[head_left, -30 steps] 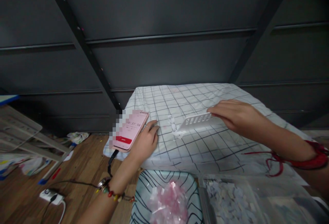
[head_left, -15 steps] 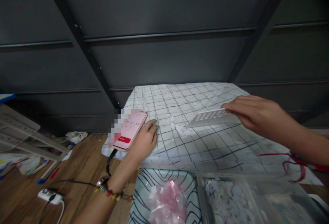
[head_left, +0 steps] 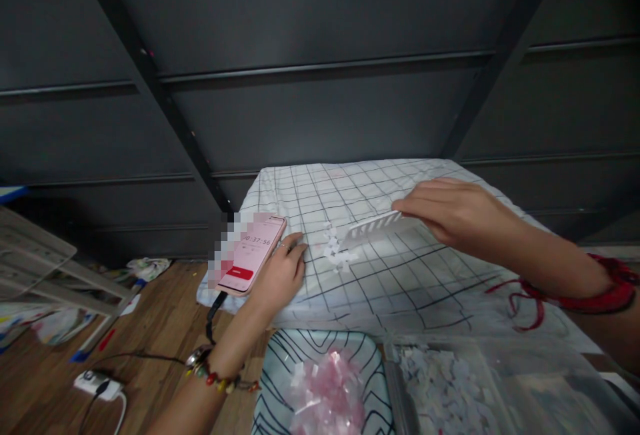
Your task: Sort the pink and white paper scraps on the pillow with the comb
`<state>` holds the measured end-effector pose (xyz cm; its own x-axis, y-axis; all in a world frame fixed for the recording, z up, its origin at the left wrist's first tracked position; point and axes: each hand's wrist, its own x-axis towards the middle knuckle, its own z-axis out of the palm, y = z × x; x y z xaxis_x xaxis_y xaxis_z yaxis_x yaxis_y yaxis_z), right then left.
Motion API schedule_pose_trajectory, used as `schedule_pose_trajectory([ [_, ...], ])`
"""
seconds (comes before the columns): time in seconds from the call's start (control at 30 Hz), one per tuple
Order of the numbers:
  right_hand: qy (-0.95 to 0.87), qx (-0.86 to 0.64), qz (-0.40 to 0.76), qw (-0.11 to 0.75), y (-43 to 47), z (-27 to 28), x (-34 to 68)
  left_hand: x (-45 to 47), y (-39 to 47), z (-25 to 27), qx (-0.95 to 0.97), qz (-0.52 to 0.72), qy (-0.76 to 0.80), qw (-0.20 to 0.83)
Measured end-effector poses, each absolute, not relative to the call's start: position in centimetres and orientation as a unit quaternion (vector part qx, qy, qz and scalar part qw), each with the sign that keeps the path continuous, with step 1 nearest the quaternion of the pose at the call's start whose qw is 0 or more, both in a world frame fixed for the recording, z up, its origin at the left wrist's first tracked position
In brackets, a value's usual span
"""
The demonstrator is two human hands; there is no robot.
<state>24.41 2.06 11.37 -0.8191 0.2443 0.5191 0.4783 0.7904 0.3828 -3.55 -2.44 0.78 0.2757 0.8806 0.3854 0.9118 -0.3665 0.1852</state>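
Note:
My right hand (head_left: pixel 450 212) pinches the upper edge of a thin white plastic tray with slots (head_left: pixel 373 228), held tilted over the cloth. The tray's lower left edge meets a small heap of white scraps (head_left: pixel 340 255) on the white checked cloth (head_left: pixel 325 188). Beside the pink phone (head_left: pixel 250 255), my left hand (head_left: pixel 285 268) lies on the cloth with its fingers loosely bent and apart, holding nothing. A timer shows on the phone's screen.
In front stand a patterned tray (head_left: pixel 273 362) with pink and clear plastic wrappings (head_left: pixel 327 395) in it, and a clear plastic box (head_left: pixel 395 388) full of white scraps (head_left: pixel 445 388). A power strip (head_left: pixel 97 385) lies on the wooden floor at left. A dark panelled wall (head_left: pixel 320 115) rises behind.
My right hand has moved left with the slotted tray. The white scraps have shifted left and bunched closer together. My left hand has stayed in place.

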Motion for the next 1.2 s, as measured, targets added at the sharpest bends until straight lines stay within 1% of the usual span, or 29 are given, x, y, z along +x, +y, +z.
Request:
schedule_pose_trajectory([
  [0.13, -0.933, -0.192, -0.234, 0.196, 1.5, 11.6, 26.6, -3.5, -2.4, 0.8, -0.798, -0.214, -0.562, 0.031],
  [0.23, -0.933, -0.191, -0.236, 0.193, 1.6, 11.6, 27.8, -3.5, -2.4, 0.8, -0.799, -0.215, -0.561, 0.029],
  [0.43, -0.907, -0.202, -0.278, 0.242, 1.6, 11.6, 26.8, -3.6, -2.4, 0.6, -0.798, -0.223, -0.559, 0.031],
  [0.57, -0.904, -0.207, -0.274, 0.254, 1.4, 11.1, 26.1, -3.7, -2.3, 0.5, -0.799, -0.223, -0.558, 0.035],
  [0.73, -0.914, -0.219, -0.239, 0.243, 1.6, 10.0, 24.7, -3.7, -2.3, 0.6, -0.800, -0.217, -0.558, 0.042],
  [0.9, -0.917, -0.199, -0.253, 0.234, 1.7, 10.3, 22.8, -3.7, -2.3, 0.7, -0.799, -0.227, -0.556, 0.040],
  [1.07, -0.895, -0.212, -0.267, 0.288, 1.4, 10.9, 23.0, -3.5, -2.4, 0.7, -0.796, -0.228, -0.560, 0.031],
  [1.13, -0.902, -0.218, -0.253, 0.274, 1.1, 10.8, 23.0, -3.5, -2.4, 0.8, -0.795, -0.229, -0.561, 0.027],
  [1.2, -0.914, -0.222, -0.236, 0.243, 0.6, 10.5, 22.8, -3.5, -2.4, 0.8, -0.795, -0.228, -0.562, 0.026],
])
